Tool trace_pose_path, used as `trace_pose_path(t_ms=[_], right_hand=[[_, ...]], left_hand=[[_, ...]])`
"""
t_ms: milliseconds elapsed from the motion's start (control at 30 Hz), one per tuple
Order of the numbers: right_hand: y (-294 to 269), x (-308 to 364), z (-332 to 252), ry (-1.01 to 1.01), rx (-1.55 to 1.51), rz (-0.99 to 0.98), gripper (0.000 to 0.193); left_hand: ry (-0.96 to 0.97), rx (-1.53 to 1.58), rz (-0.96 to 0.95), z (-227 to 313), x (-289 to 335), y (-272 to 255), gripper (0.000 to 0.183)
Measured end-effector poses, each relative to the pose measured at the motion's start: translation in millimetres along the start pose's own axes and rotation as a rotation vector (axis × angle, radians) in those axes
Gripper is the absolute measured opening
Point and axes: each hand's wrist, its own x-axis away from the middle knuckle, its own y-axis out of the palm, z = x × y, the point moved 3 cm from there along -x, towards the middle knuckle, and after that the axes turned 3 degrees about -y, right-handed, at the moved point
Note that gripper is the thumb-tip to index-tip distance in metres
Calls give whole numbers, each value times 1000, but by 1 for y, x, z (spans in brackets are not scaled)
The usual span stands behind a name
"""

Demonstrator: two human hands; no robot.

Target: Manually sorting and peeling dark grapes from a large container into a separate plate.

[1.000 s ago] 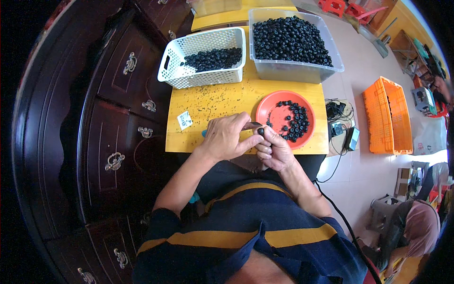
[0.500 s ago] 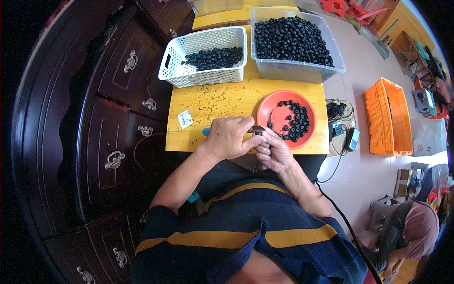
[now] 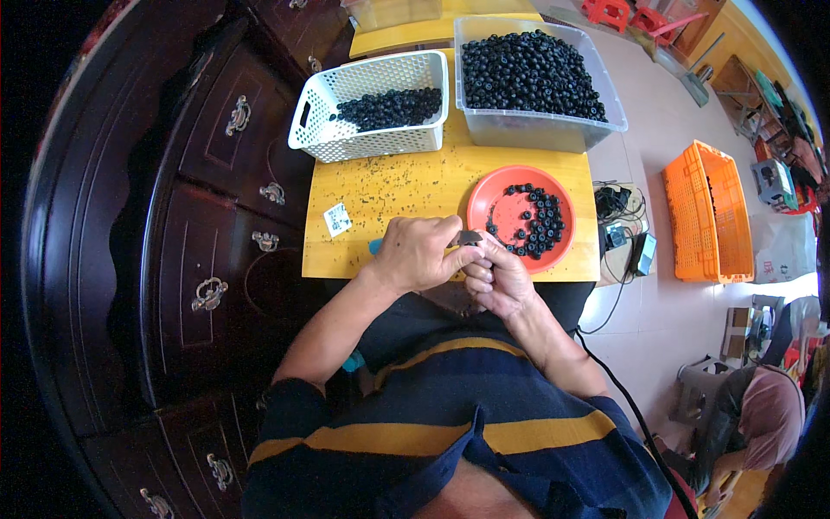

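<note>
My left hand (image 3: pixel 418 253) is closed around a knife (image 3: pixel 469 238). Its short dark blade sticks out past the thumb, and a teal handle end shows behind the hand. Fingers curled, my right hand (image 3: pixel 501 280) meets the blade tip and pinches a small piece that the fingers mostly hide; it looks like one of the black round parts. Just beyond the right hand, a red-orange round plate (image 3: pixel 484 195) holds many small black ring-shaped parts (image 3: pixel 543 227), gathered toward its right side. Both hands are over the front edge of the yellow table (image 3: pixel 346 264).
Behind stand a white perforated basket (image 3: pixel 367 147) partly filled with black parts and a clear plastic bin (image 3: pixel 536 130) heaped with them. Black scraps and a white printed label (image 3: pixel 337 220) lie on the table. Dark drawers flank the left; an orange crate (image 3: pixel 709 216) and a seated person (image 3: pixel 752 424) are right.
The knife blade has turned, showing a broader face between the hands. Both hands stay in nearly the same place, and the right fingers have shifted slightly.
</note>
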Motion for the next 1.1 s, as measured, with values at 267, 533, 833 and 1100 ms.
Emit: trace_pose_path(t_ms=[267,533,833,1100], right_hand=[[5,4,6,40,-76,75,13],[-2,2,10,151,-216,17,18],[-17,-11,15,112,-118,145,34],[-23,-16,16,97,-213,79,33]], left_hand=[[35,-22,31,0,3,-3,42],[16,107,64,9,-3,-11,27],[-283,-136,-36,-60,-49,-35,29],[-463,-360,93,-136,-92,-48,36]])
